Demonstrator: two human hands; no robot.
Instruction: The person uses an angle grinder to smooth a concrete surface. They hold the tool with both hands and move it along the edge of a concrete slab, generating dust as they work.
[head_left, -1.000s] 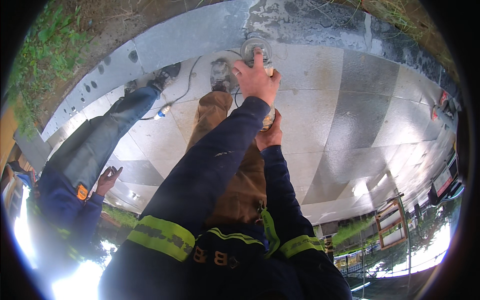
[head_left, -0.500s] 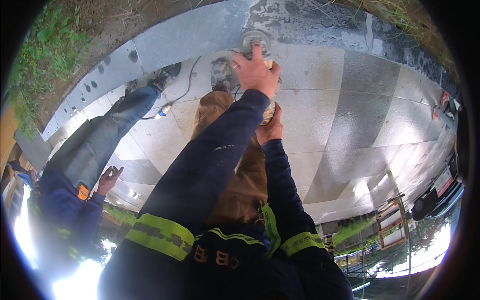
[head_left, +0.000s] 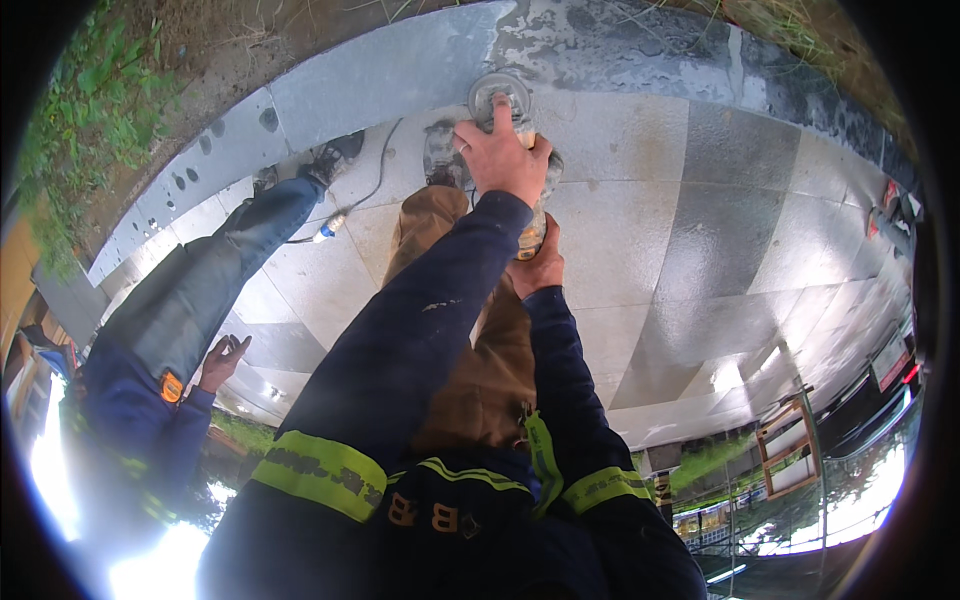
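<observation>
My left hand (head_left: 505,160) is closed over the front of an angle grinder (head_left: 531,238), its index finger stretched along the round head. My right hand (head_left: 541,266) grips the rear of the grinder's body, close to my knees. The grinder's round grey disc end (head_left: 484,93) sits over the inner edge of a grey stone kerb (head_left: 390,75), where it meets the paving. Whether the disc touches the stone is hidden under the head. To the right of the disc, the kerb's top is dark, wet and streaked with pale slurry.
A co-worker in jeans (head_left: 190,285) stands at the left, one hand (head_left: 225,362) held out low. A cable with a blue plug connector (head_left: 328,226) lies on the paving (head_left: 610,220) between us. Beyond the kerb are soil and plants (head_left: 95,110). A wooden frame (head_left: 790,450) stands lower right.
Both hands and the grinder have shifted slightly toward me and to the left along the kerb edge. My grip looks the same.
</observation>
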